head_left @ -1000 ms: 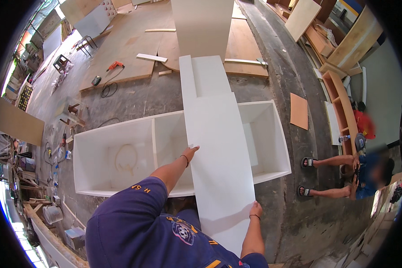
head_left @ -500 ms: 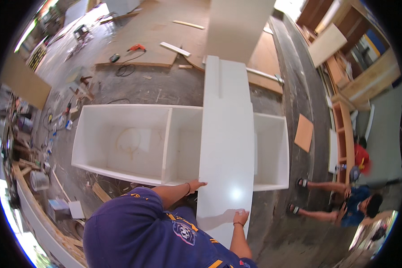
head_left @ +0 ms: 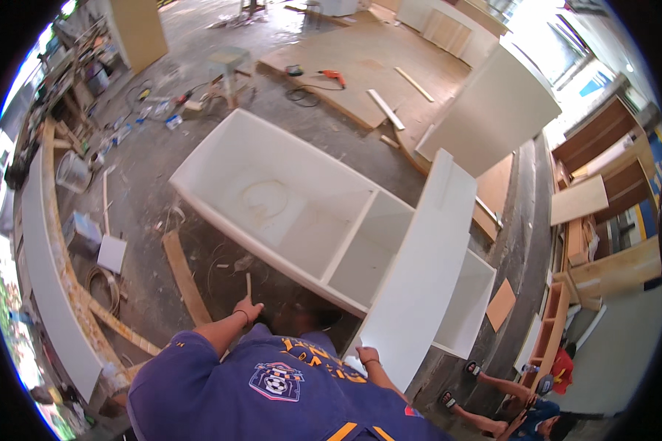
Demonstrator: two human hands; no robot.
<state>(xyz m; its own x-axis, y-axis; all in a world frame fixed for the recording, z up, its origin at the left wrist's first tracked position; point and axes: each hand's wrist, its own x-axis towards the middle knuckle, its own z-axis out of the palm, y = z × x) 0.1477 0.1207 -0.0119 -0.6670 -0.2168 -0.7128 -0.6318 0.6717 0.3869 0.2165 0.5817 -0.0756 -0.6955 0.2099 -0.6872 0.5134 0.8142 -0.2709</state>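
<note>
A long white board [head_left: 426, 253] lies slantwise across the open white cabinet carcass [head_left: 301, 151], covering part of its right side. At the near end of this board, my right hand [head_left: 368, 356] grips the left edge. My left hand [head_left: 248, 310] is off the board, low over the floor in front of the carcass, with thumb and fingers apart. A thin pale stick [head_left: 248, 284] shows right by its fingertips; whether the two touch I cannot tell. The carcass lies on its back, with an upright divider [head_left: 351, 234] between compartments.
A wood strip [head_left: 184, 278] lies on the floor at left, near a bucket [head_left: 73, 173]. An orange drill [head_left: 334, 78] rests on a large sheet [head_left: 301, 55] beyond. A tall white panel [head_left: 489, 110] stands behind the board. A seated person [head_left: 541, 420] is at lower right.
My left hand has left the board's edge and moved left over the floor. My right hand has gone from the board's right side to its left edge. The view has turned left.
</note>
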